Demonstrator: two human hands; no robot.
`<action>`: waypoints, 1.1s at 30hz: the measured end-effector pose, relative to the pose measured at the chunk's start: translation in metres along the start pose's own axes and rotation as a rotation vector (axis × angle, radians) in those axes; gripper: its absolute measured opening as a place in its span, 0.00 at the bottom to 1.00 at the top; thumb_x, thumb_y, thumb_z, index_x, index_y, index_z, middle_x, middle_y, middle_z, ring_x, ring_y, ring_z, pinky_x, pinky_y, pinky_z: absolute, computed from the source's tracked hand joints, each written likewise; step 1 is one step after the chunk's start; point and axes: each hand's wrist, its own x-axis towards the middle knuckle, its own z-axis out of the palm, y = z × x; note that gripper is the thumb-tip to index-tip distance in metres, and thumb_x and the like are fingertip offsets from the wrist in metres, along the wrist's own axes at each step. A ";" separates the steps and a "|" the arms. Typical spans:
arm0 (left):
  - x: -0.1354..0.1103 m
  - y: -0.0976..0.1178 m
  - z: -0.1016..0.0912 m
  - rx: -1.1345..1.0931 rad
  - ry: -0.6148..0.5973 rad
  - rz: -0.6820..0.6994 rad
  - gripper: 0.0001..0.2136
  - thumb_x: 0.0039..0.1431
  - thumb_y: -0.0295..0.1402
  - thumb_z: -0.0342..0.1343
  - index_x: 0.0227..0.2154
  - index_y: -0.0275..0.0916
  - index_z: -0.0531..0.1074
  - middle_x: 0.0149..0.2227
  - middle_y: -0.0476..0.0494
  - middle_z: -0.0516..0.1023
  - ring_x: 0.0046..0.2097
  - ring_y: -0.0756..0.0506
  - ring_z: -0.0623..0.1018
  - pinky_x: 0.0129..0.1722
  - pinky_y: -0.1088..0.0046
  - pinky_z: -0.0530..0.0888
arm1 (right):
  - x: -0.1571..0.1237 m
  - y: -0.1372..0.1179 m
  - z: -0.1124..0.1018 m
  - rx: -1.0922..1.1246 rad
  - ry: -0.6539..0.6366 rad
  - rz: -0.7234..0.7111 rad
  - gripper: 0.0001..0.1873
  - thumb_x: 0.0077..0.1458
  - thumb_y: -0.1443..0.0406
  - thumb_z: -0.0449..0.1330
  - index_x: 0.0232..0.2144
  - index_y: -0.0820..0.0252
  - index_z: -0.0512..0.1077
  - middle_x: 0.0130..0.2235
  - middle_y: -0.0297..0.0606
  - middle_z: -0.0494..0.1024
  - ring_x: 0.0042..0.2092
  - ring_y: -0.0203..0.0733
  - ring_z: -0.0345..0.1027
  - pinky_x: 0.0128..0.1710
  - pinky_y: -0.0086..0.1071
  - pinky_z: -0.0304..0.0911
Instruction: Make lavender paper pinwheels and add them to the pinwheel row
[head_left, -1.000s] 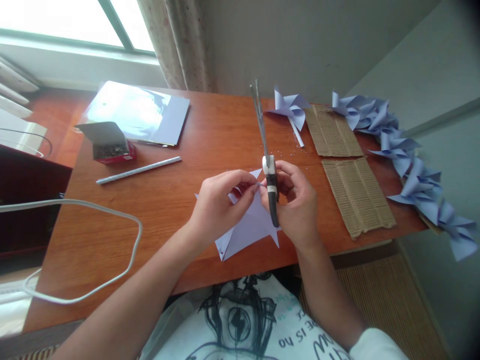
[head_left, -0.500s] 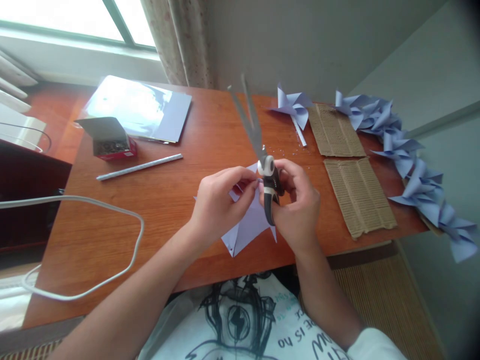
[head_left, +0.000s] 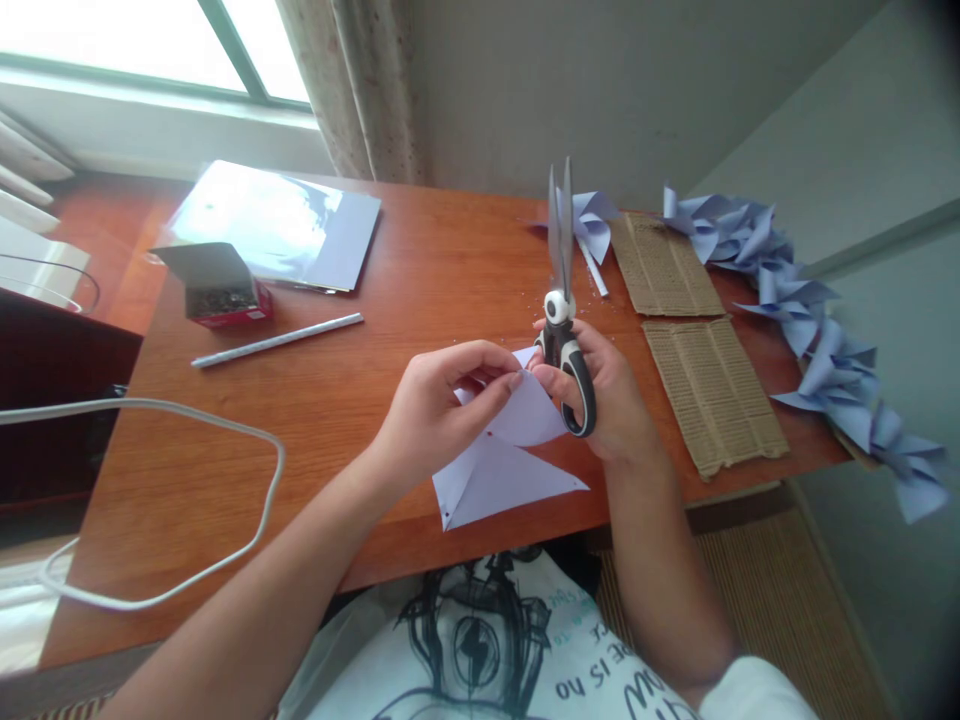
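Observation:
A pale lilac paper sheet [head_left: 502,485], cut into pointed flaps with small dark dots near its corners, hangs low over the table's front edge area. My left hand [head_left: 450,400] pinches the upper part of this paper between thumb and fingertips. My right hand [head_left: 611,390] has its fingers through the handles of black-and-white scissors [head_left: 559,305]. The scissor blades point up and away from me, slightly parted. The right thumb and index finger are close to the paper's top edge; whether they touch it I cannot make out.
On the wooden table [head_left: 420,260] lie a rolled paper stick [head_left: 277,340], an open red box [head_left: 232,303] of small metal pieces, and plastic-wrapped sheets [head_left: 277,220]. Cardboard pieces [head_left: 712,390] and several paper pinwheels [head_left: 799,300] line the right. A white cable [head_left: 277,470] loops at left.
The scissors have swung from leaning left to nearly upright, and my right hand has shifted slightly right. More of the paper shows, with a flap spread toward the right.

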 end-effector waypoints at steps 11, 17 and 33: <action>0.003 0.015 -0.002 -0.035 -0.084 0.000 0.04 0.60 0.28 0.61 0.30 0.37 0.78 0.28 0.48 0.78 0.29 0.51 0.73 0.28 0.78 0.72 | 0.005 0.003 -0.020 0.043 -0.045 0.014 0.28 0.44 0.58 0.77 0.46 0.52 0.72 0.33 0.29 0.76 0.33 0.35 0.68 0.34 0.29 0.65; 0.002 0.011 0.000 -0.077 -0.064 -0.047 0.04 0.60 0.29 0.62 0.30 0.36 0.77 0.28 0.47 0.78 0.29 0.51 0.73 0.27 0.77 0.71 | -0.001 0.012 0.001 0.159 -0.047 0.119 0.30 0.42 0.55 0.77 0.46 0.51 0.72 0.32 0.28 0.73 0.30 0.34 0.65 0.29 0.28 0.63; 0.001 0.009 -0.002 -0.009 -0.071 -0.047 0.04 0.60 0.28 0.62 0.31 0.34 0.79 0.29 0.46 0.79 0.31 0.52 0.75 0.29 0.80 0.72 | 0.000 0.016 0.003 0.266 -0.087 0.183 0.29 0.41 0.57 0.78 0.45 0.51 0.73 0.32 0.28 0.72 0.31 0.33 0.65 0.32 0.27 0.65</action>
